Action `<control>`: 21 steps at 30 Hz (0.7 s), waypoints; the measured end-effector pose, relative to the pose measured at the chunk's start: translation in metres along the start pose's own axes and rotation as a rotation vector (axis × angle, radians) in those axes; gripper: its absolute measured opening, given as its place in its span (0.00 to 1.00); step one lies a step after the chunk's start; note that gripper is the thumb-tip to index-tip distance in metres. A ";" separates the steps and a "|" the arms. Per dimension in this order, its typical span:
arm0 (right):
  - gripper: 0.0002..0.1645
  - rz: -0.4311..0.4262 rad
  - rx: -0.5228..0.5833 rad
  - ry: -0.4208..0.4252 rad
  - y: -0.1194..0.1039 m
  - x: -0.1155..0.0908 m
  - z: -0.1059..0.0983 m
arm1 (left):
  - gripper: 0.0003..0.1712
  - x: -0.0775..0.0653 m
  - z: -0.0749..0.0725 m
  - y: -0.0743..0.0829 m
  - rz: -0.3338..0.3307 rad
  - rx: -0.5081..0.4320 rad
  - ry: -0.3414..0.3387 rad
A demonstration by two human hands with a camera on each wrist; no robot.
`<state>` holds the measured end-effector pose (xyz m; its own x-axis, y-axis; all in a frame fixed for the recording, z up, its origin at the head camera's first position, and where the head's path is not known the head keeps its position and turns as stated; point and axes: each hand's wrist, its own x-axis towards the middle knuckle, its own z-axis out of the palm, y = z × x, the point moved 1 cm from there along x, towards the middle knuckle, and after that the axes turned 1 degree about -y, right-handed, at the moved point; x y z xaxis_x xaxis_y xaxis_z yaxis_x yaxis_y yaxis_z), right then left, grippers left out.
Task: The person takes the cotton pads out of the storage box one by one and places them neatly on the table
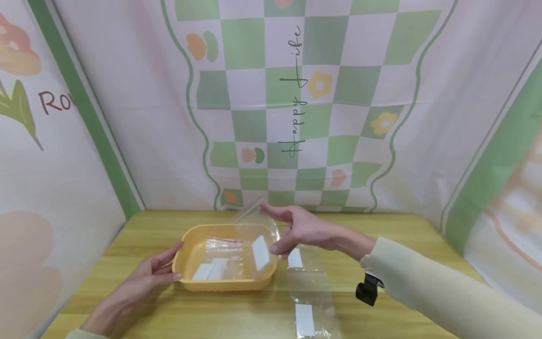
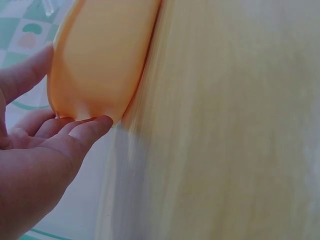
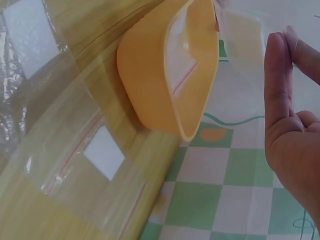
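My left hand grips the left end of a yellow plastic basin, fingers and thumb spread along its end. In the left wrist view the fingertips press against the basin's outer wall. My right hand pinches the edge of a clear zip bag with a white label. That bag hangs tilted over the basin's right side. Inside the basin lie clear zip bags with white labels and a red seal line. The right wrist view shows the held bag beside the fingertips.
More clear zip bags with white labels lie in an overlapping row on the wooden table, right of the basin. Patterned cloth hangs behind the table's far edge. A black device sits at the right wrist.
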<state>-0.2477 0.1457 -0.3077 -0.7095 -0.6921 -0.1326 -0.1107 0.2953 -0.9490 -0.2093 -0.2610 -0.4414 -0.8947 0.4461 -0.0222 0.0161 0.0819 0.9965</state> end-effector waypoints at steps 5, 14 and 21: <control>0.67 -0.033 0.008 0.016 0.003 -0.022 -0.006 | 0.50 -0.001 0.000 -0.001 0.008 0.007 0.000; 0.67 -0.063 0.038 0.045 0.021 -0.065 -0.015 | 0.51 -0.001 0.001 -0.001 0.012 0.002 0.001; 0.67 -0.078 0.067 0.067 0.041 -0.099 -0.018 | 0.50 -0.001 0.001 -0.001 0.015 -0.004 0.005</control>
<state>-0.1946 0.2376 -0.3288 -0.7460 -0.6647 -0.0401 -0.1223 0.1960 -0.9730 -0.2082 -0.2602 -0.4420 -0.8968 0.4425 -0.0064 0.0281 0.0714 0.9971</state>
